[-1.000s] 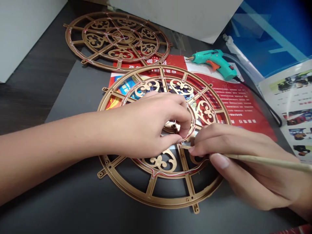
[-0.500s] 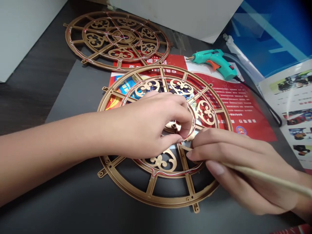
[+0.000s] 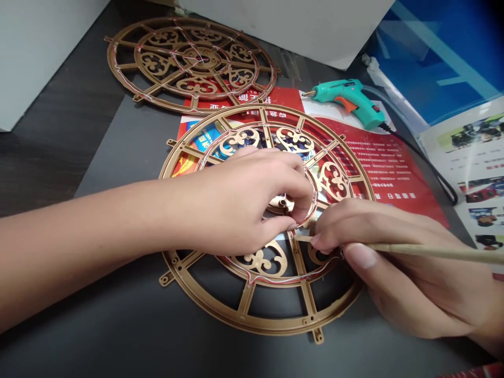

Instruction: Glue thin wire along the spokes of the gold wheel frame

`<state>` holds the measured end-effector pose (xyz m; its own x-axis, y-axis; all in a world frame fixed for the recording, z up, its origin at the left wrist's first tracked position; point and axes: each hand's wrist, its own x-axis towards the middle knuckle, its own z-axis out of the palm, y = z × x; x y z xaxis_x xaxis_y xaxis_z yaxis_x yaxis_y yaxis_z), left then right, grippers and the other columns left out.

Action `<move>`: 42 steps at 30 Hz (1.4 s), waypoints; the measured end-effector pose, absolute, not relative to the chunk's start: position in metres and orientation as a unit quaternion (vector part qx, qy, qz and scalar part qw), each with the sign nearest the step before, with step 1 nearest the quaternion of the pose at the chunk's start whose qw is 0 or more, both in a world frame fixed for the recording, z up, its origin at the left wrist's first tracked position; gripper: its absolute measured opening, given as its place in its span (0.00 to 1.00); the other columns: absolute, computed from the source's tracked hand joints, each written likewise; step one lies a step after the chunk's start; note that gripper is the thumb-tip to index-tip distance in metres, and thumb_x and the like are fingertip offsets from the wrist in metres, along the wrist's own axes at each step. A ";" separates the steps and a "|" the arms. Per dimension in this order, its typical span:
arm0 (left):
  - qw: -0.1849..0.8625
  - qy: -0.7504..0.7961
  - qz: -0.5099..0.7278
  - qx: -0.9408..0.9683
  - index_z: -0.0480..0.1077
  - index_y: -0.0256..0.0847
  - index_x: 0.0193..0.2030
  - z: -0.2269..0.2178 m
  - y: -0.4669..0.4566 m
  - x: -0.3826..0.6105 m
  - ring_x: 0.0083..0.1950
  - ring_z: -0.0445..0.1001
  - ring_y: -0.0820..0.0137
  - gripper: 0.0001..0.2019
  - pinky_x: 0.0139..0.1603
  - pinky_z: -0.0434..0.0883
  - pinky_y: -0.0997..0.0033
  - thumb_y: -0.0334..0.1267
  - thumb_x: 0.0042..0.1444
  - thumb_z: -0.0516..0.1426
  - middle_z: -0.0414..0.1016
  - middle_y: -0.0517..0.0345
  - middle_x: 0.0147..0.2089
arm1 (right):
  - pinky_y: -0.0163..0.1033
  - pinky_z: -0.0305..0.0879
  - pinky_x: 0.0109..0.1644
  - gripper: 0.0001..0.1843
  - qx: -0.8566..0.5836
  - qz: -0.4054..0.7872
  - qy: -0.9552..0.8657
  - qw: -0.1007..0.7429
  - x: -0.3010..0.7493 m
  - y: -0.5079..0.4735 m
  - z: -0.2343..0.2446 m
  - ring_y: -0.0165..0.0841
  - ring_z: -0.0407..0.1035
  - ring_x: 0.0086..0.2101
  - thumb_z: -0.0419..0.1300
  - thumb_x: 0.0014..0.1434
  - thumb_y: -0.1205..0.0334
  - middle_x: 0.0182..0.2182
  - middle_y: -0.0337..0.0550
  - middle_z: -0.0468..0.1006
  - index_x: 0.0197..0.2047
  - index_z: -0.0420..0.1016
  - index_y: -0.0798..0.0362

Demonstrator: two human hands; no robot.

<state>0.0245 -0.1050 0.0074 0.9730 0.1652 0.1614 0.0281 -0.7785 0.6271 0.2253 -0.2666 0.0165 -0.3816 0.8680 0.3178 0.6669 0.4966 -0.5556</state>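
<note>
A gold plastic openwork wheel lies flat on a red printed flyer, with thin red and white wires along its inner ring. My left hand reaches over it from the left, and its fingers pinch the inner ring near the small hub. My right hand grips a thin bamboo stick, whose tip lies near the wheel's wired ring, just below my left fingertips. Both hands hide much of the wheel's centre.
A second gold wheel, wound with wire, lies at the far left. A teal glue gun with a black cord rests beyond the flyer. A dark mat lies underneath, and a printed sheet lies at right.
The bamboo stick has swung from sloping down to the right to nearly level, and my right hand has shifted slightly with it. My left hand stays on the inner ring.
</note>
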 end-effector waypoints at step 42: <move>0.332 0.050 0.105 0.936 0.80 0.46 0.40 0.008 -0.106 0.024 0.57 0.77 0.63 0.05 0.63 0.66 0.60 0.33 0.67 0.61 0.80 0.58 0.52 | 0.40 0.81 0.47 0.12 -0.498 0.170 -0.773 0.354 0.220 -0.271 0.006 0.35 0.82 0.42 0.49 0.81 0.63 0.38 0.45 0.83 0.51 0.74 0.49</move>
